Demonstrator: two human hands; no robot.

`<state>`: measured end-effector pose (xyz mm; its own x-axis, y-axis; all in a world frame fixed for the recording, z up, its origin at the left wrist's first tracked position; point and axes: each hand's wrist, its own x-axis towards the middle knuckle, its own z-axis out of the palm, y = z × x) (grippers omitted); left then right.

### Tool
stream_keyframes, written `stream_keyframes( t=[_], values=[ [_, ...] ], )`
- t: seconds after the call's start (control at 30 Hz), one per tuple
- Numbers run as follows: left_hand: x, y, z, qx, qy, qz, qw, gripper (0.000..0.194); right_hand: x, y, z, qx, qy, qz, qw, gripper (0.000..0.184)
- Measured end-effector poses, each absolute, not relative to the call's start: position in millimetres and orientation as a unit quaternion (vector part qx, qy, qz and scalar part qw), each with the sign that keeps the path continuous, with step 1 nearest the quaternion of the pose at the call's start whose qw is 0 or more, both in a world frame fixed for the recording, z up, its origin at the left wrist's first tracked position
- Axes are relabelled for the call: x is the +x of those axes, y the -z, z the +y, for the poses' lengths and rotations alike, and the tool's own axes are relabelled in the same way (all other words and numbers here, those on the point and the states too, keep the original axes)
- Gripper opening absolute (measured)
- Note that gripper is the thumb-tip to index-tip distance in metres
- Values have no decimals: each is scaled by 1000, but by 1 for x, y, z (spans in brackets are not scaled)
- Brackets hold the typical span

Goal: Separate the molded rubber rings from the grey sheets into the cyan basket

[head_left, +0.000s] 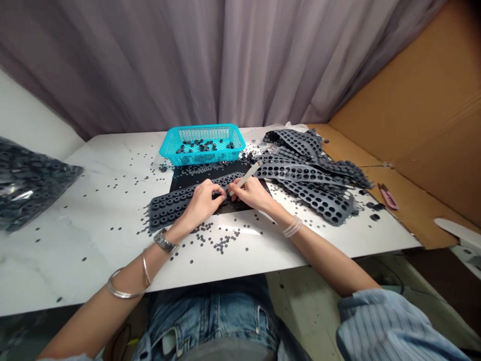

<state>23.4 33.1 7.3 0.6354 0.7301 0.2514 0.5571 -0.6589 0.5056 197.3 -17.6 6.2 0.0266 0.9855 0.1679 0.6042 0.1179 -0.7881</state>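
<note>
A dark grey rubber strip (176, 203) studded with round rings lies across a black mat (210, 173) on the white table (93, 200). My left hand (203, 200) presses down on the strip with curled fingers pinching at its rings. My right hand (250, 193) is closed around a slim white stick tool (248, 175), its tip down at the strip beside my left fingers. Behind the mat stands a turquoise basket (203, 145) holding several loose black rings.
A pile of punched-out grey rubber sheets (311, 170) lies at the right. Small black dots and rings are scattered over the table. A clear bag of black parts (26, 183) sits at the left edge. Pink snips (389, 196) rest on cardboard at the right.
</note>
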Motion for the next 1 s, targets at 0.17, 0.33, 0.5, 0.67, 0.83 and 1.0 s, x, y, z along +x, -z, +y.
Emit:
stream_keyframes(
  t=[0.17,0.33,0.5,0.67,0.83,1.0],
  values=[
    [24,-7,32,902,-202,339,176,17,201,0,-16,-593,-300,-619,419,29],
    [25,-7,29,906,-196,340,161,20,200,1,-16,-599,-287,-622,416,31],
    [28,-4,30,905,-198,341,159,20,198,-2,-18,-601,-259,-644,397,29],
    [33,1,32,895,-217,342,189,13,194,-6,-22,-598,-205,-681,369,26],
    [29,-6,33,867,-239,383,213,10,193,-8,-23,-604,-190,-689,353,26],
    [23,-12,30,878,-224,364,214,11,198,-5,-22,-597,-244,-665,377,25]
  ],
)
